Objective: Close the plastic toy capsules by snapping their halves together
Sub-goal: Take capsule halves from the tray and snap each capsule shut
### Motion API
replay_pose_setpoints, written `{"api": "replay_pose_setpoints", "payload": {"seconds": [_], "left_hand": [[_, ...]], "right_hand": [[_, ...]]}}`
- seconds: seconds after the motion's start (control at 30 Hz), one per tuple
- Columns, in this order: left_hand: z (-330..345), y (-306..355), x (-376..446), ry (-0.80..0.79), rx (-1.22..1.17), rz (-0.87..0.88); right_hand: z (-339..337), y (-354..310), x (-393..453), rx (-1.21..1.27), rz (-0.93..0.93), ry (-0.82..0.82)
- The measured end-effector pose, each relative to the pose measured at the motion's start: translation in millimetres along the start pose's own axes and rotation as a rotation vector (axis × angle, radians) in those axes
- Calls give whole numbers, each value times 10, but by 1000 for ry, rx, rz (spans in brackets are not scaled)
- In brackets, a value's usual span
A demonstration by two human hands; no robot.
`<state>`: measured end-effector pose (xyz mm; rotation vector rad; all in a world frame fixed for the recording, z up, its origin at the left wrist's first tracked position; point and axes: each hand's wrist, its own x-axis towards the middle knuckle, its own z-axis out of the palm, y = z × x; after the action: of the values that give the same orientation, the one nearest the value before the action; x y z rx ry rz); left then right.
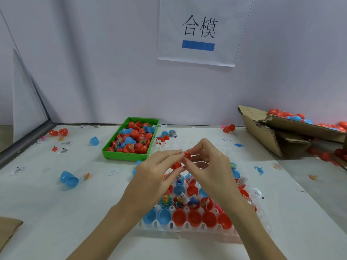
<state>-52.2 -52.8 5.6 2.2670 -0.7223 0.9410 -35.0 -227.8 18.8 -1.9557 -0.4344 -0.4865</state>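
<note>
Both hands, left hand (159, 166) and right hand (208, 160), pinch a red capsule (181, 160) above the tray (180, 227), mid-closing; next, probably, a squeeze until its halves snap.

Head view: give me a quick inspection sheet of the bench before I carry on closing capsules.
Surface: white table, littered but usable.
Job's things: red capsule held above the white rack tray; the tray's cups hold red and blue open halves, some with small toys and labels inside.
Clutter: green bin full of capsule halves; loose blue halves; barcode labels; blue toy dinosaur; torn cardboard box spilling capsules at right.
Fingers: left hand and right hand both pinch the red capsule.
Cables: nothing seen.
Surroundings: pale partition wall with a paper sign.
</note>
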Motion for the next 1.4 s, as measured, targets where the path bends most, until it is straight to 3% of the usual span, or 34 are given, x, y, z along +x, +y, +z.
{"api": "replay_pose_setpoints", "payload": {"seconds": [0.27,0.63,1.07,1.4], "left_hand": [[-11,22,10,47,-6,-79],[-39,94,54,27,-247,-348],[-15,98,71,100,-240,-339],[-63,111,96,84,-425,-433]], "right_hand": [[-117,-46,25,330,203,-134],[-89,-28,20,335,233,-73],[-99,-100,6,424,232,-91],[-68,-107,-8,415,199,-74]]}}
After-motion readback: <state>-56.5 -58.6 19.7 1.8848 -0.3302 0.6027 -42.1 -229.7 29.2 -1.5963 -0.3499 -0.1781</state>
